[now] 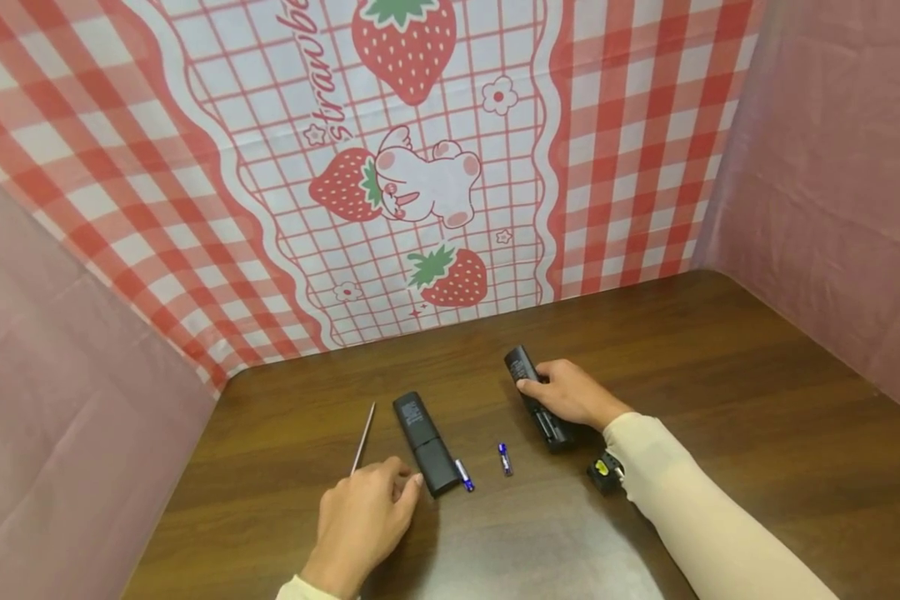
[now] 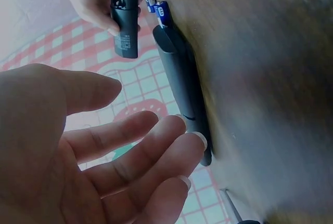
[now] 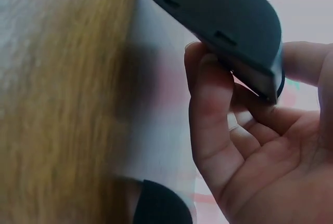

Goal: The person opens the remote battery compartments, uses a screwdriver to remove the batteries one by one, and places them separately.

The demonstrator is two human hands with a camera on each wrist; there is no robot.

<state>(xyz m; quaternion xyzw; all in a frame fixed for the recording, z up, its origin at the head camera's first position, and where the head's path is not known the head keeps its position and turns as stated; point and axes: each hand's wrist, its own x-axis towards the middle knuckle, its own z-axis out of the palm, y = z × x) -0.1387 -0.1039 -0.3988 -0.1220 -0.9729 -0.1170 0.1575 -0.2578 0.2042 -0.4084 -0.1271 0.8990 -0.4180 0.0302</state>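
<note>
My right hand (image 1: 576, 393) grips a black remote control (image 1: 522, 367), back side up, its battery compartment uncovered. In the right wrist view, the end of this remote (image 3: 223, 21) is between my thumb and fingers. My left hand (image 1: 363, 512) holds nothing, its fingers loosely bent beside a second black remote control (image 1: 424, 442). That second remote lies back side up on the table, with a seam across its back. Against its near end lies a blue and silver battery (image 1: 463, 475). Another such battery (image 1: 504, 459) lies between the two remotes.
A thin metal rod (image 1: 363, 435) lies left of the second remote, its near end hidden by my left hand in the head view. The brown wooden table (image 1: 270, 433) meets a strawberry-patterned cloth (image 1: 435, 192) behind and pink cloth (image 1: 832, 183) at the sides.
</note>
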